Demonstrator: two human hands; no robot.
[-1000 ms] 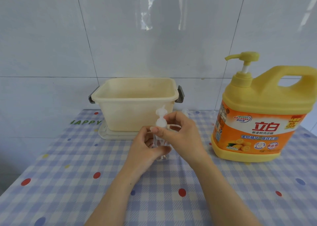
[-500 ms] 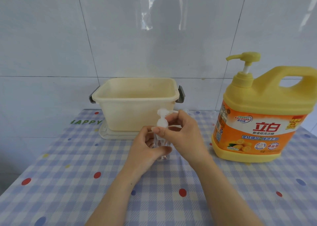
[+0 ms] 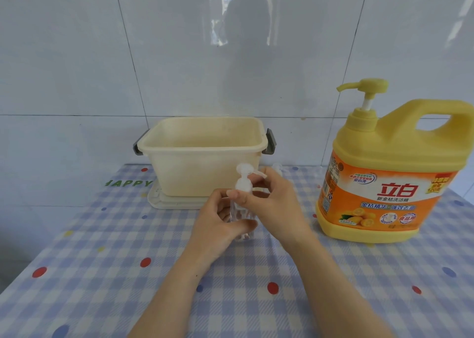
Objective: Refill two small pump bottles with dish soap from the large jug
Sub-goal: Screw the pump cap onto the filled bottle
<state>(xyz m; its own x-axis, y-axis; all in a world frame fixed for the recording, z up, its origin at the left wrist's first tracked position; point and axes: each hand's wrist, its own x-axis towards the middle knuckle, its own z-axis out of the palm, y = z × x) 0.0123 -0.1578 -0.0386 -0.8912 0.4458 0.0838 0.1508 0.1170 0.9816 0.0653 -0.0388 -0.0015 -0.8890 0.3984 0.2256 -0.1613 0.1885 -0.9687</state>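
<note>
Large yellow plastic jug [image 3: 392,173], orange label. Left of jug: cream rectangular plastic tub [image 3: 202,158], grey side clips. Under both: blue-and-white checked tablecloth [image 3: 102,273], red and blue dots.

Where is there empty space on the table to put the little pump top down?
The checked tablecloth is bare at the near left, in front of the cream plastic tub, and near right, in front of the big yellow soap jug. It is crowded in the middle, where the left hand and right hand hold the small clear pump bottle.
</note>
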